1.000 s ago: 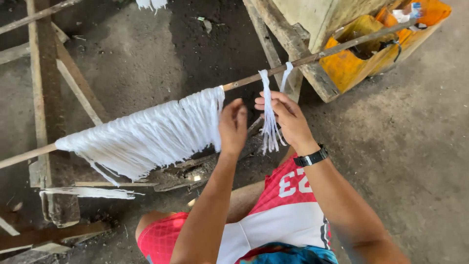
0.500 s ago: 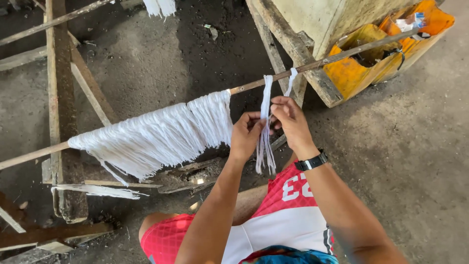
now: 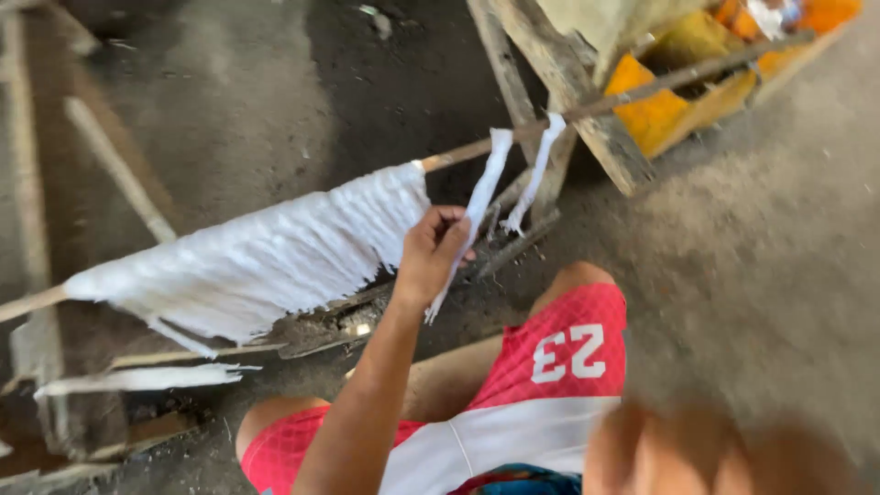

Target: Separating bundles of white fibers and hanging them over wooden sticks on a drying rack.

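Your left hand (image 3: 431,252) pinches a white strip (image 3: 477,206) hanging off the pole (image 3: 642,87) at 1 o'clock; right hand (image 3: 724,454) blurred at 5, grip can't tell. One-handed pull w/ no support could tear the strip or slide it off.

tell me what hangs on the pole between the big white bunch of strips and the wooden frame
In the head view, two single white strips hang from the pole between the white bunch and the wooden frame. The left hand holds the nearer one.

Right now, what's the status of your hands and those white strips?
Left hand pinching a white strip hanging from the pole. Right hand low, blurred, empty-looking. Nothing blocking.
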